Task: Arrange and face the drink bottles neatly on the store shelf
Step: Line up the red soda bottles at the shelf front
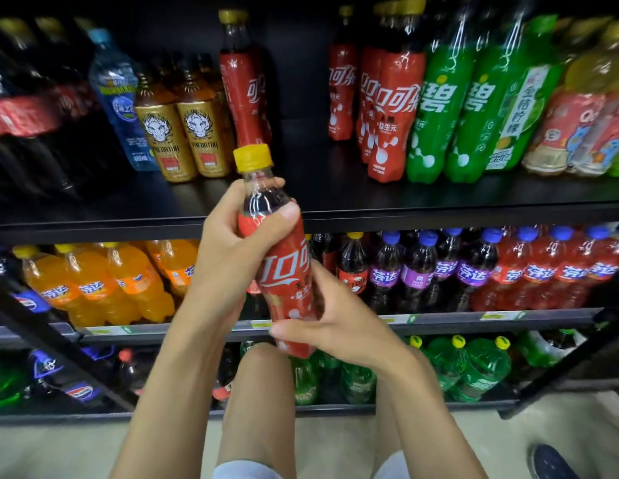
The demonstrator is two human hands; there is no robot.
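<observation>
Cola btl [284, 271] tilted; L hand [228, 243] grips shoulder, R hand [339, 326] grips base.

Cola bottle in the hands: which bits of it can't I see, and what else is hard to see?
- Head view, cola bottle: lower part partly hidden by the right hand, upper label partly by the left hand.
- Dark bottles, top left: blurred, labels unreadable.
- Shoe: cut off by the bottom edge.

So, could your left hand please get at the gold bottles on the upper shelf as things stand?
Probably not yet: the left hand grips the cola bottle. The gold bottles stand unblocked at the shelf front.
</observation>
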